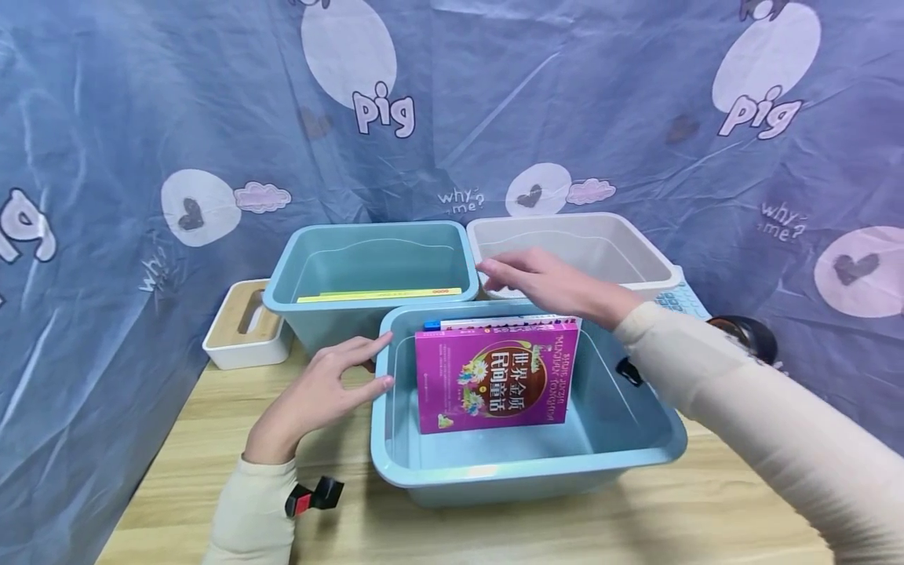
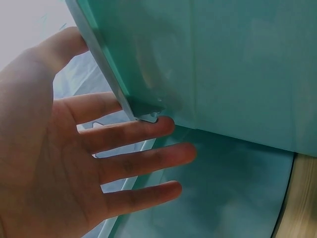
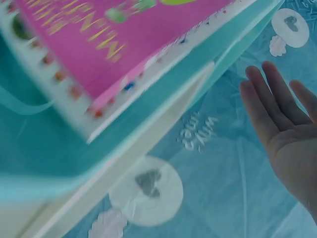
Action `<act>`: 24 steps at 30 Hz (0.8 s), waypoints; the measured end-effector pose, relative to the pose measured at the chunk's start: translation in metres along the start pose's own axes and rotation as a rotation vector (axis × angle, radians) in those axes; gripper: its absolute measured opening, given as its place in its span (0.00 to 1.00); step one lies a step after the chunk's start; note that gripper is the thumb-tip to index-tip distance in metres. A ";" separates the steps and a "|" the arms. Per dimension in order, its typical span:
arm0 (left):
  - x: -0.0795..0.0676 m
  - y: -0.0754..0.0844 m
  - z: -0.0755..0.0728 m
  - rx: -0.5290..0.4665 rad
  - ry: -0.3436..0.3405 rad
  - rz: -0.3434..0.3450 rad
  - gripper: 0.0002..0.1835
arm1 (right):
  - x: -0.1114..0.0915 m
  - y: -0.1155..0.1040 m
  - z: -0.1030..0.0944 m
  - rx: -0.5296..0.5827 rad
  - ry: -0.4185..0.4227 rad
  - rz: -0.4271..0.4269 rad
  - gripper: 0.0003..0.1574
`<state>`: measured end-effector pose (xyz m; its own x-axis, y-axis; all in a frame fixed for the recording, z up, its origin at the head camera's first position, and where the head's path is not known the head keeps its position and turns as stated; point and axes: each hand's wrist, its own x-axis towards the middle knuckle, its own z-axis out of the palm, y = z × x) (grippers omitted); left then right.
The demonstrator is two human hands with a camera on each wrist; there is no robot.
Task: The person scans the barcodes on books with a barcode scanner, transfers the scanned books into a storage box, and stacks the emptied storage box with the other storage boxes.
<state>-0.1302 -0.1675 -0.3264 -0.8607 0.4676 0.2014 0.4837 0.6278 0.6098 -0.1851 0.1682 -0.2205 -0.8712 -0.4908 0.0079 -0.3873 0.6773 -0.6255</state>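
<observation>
My left hand [image 1: 318, 392] is at the left rim of the front light-blue bin [image 1: 551, 471], thumb and fingertips right at the edge. In the left wrist view its fingers [image 2: 143, 158] are spread and straight below the rim. A magenta book [image 1: 497, 377] with Chinese lettering stands in this bin, leaning back on other books with white edges. Over the bin's far side, near the grey-white bin [image 1: 575, 227], hangs my right hand [image 1: 544, 278]. It holds nothing; the right wrist view shows its fingers [image 3: 277, 96] extended, apart from the magenta book.
Behind on the left stands a teal bin [image 1: 374, 235] with thin yellow books [image 1: 381, 296] in it. Beside it is a white tissue box [image 1: 243, 353] with a wooden lid. A light-blue keyboard [image 1: 681, 298] and a dark rounded object [image 1: 752, 337] lie at the right, partly hidden by my arm.
</observation>
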 end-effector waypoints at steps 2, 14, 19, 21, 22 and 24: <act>-0.001 0.000 -0.001 0.003 0.003 -0.003 0.37 | -0.015 0.002 -0.006 -0.019 0.004 0.007 0.35; -0.003 0.000 -0.004 -0.004 0.007 -0.013 0.37 | -0.073 0.032 -0.009 -0.136 0.072 0.038 0.29; -0.003 0.000 -0.001 0.000 0.010 -0.005 0.37 | -0.084 0.045 -0.003 -0.160 0.099 0.005 0.28; -0.002 0.001 0.000 -0.003 0.012 0.006 0.36 | -0.086 0.049 0.000 -0.161 0.103 -0.003 0.28; -0.002 0.001 0.001 -0.005 0.013 0.011 0.36 | -0.086 0.051 0.001 -0.167 0.104 -0.002 0.29; -0.002 0.002 0.002 -0.010 0.013 0.019 0.36 | -0.087 0.053 0.004 -0.184 0.102 0.005 0.30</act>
<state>-0.1279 -0.1663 -0.3270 -0.8537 0.4707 0.2229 0.4982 0.6132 0.6131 -0.1286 0.2449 -0.2576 -0.8958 -0.4352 0.0902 -0.4231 0.7730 -0.4728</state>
